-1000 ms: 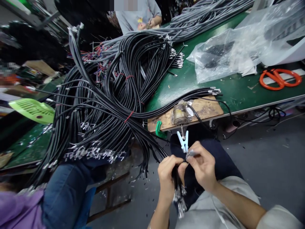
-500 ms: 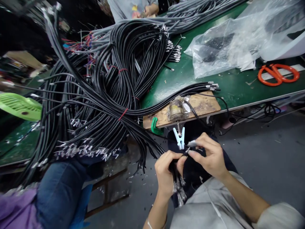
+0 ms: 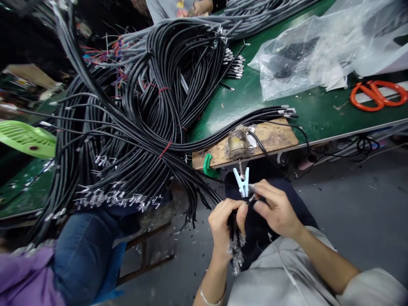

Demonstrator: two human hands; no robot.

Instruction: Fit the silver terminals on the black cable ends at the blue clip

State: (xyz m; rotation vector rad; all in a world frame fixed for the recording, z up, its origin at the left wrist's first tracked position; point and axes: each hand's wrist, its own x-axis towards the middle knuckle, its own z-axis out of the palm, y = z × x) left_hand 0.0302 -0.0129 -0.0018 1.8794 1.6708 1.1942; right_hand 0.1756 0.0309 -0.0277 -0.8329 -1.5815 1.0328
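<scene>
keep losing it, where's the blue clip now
In the head view, right of centre, the blue clip is at the tip of the metal shaft, below the wooden board, beside the right hand.

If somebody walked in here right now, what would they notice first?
Probably the huge tangle of black cables, heaped across the left and middle of the view and spilling over the edge of the green table. Next might be the bright orange handles on the table's right side. Then the pale blue clip, just above the left hand and right hand.
</scene>
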